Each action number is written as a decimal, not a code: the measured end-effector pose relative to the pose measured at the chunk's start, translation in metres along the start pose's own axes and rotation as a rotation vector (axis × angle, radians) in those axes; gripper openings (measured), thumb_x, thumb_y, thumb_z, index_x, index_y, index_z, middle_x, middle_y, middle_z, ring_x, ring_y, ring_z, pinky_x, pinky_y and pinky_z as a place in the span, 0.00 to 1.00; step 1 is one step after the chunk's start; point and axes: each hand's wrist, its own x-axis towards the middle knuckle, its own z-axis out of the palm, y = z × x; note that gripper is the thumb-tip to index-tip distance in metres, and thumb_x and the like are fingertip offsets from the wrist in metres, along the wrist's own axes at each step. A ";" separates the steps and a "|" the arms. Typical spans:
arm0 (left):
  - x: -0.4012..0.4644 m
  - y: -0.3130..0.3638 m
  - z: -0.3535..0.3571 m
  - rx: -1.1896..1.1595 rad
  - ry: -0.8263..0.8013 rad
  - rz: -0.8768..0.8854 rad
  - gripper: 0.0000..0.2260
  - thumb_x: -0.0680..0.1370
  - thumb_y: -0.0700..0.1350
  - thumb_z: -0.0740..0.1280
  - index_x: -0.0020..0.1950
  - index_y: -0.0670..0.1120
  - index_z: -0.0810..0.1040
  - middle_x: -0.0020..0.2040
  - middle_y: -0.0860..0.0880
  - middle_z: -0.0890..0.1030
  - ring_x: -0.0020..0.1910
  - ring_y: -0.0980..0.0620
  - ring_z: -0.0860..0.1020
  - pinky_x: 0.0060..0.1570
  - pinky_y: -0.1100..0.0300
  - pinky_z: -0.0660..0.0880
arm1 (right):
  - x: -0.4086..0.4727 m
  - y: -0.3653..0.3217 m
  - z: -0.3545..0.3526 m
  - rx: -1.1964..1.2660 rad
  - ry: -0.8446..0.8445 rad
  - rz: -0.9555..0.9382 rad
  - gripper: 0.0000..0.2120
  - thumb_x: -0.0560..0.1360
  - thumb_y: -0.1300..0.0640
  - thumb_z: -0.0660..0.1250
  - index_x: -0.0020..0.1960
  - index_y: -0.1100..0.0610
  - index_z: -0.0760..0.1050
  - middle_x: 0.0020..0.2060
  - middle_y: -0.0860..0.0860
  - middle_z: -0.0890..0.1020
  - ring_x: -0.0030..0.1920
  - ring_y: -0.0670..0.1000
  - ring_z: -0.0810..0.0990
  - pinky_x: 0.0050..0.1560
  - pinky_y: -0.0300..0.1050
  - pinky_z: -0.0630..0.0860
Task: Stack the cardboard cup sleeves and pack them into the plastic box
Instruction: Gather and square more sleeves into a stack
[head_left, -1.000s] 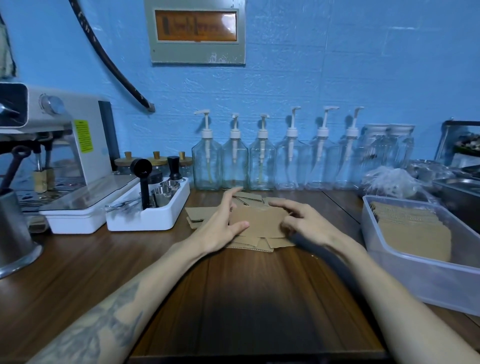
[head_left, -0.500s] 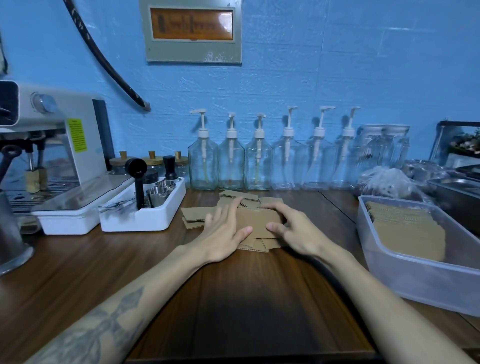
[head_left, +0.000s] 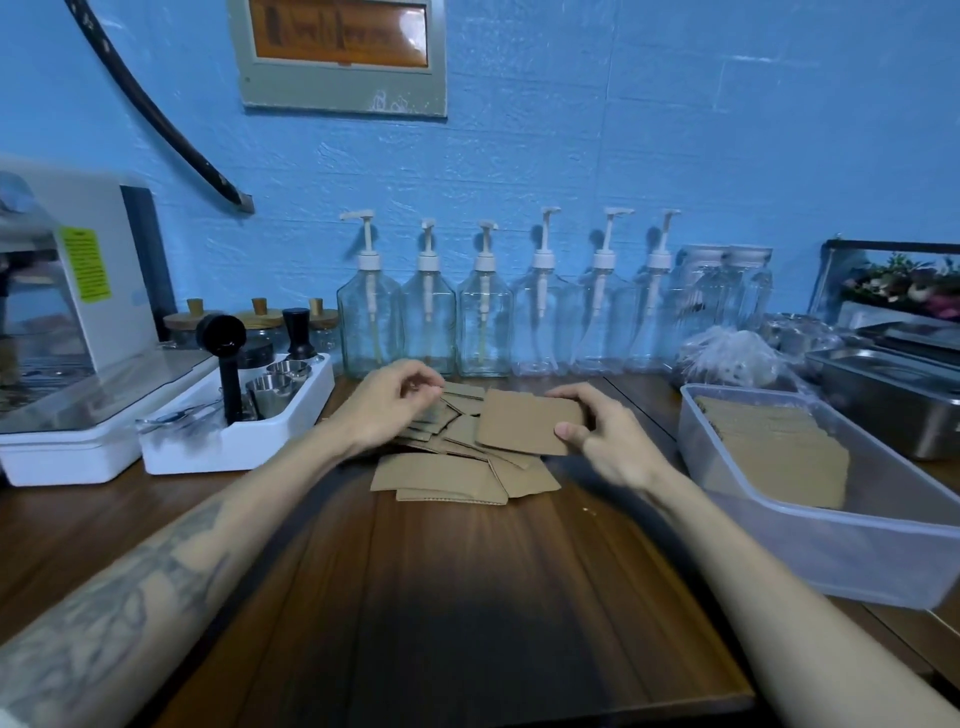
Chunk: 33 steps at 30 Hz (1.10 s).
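A loose pile of flat brown cardboard cup sleeves (head_left: 457, 478) lies on the wooden table in front of me. My right hand (head_left: 608, 436) grips one sleeve (head_left: 524, 423) by its right edge and holds it slightly above the pile. My left hand (head_left: 387, 408) is over the far left of the pile, its fingers curled and pinching the edge of another sleeve (head_left: 457, 396). A clear plastic box (head_left: 883, 545) stands at the right with a stack of sleeves (head_left: 774, 452) lying inside.
A row of clear pump bottles (head_left: 483, 327) lines the blue wall behind the pile. A white tray with coffee tools (head_left: 208, 441) and an espresso machine (head_left: 72, 322) stand at the left. Steel pans (head_left: 893, 395) sit behind the box.
Both hands pressed flat on the pile before. Now my right hand has lifted one sleeve off it and my left hand has shifted back and curled on another sleeve.
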 end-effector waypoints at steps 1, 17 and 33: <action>0.008 -0.002 -0.002 0.023 0.000 -0.005 0.05 0.80 0.47 0.66 0.55 0.52 0.78 0.52 0.57 0.79 0.50 0.61 0.76 0.53 0.63 0.73 | 0.001 0.001 0.001 -0.011 -0.013 0.001 0.16 0.78 0.60 0.67 0.60 0.42 0.74 0.54 0.46 0.80 0.53 0.46 0.77 0.54 0.41 0.73; 0.116 -0.047 0.041 0.528 -0.275 -0.221 0.34 0.78 0.69 0.56 0.77 0.48 0.63 0.77 0.44 0.64 0.74 0.43 0.65 0.71 0.42 0.63 | 0.006 0.008 -0.005 -0.081 -0.038 -0.044 0.16 0.79 0.59 0.67 0.62 0.41 0.73 0.54 0.44 0.80 0.47 0.42 0.77 0.54 0.41 0.76; 0.112 -0.034 0.036 0.164 -0.128 -0.141 0.18 0.72 0.44 0.76 0.60 0.42 0.77 0.59 0.41 0.73 0.58 0.45 0.73 0.64 0.54 0.70 | 0.008 0.014 -0.003 -0.089 -0.017 -0.065 0.16 0.78 0.60 0.68 0.62 0.45 0.74 0.51 0.46 0.81 0.40 0.36 0.75 0.45 0.33 0.70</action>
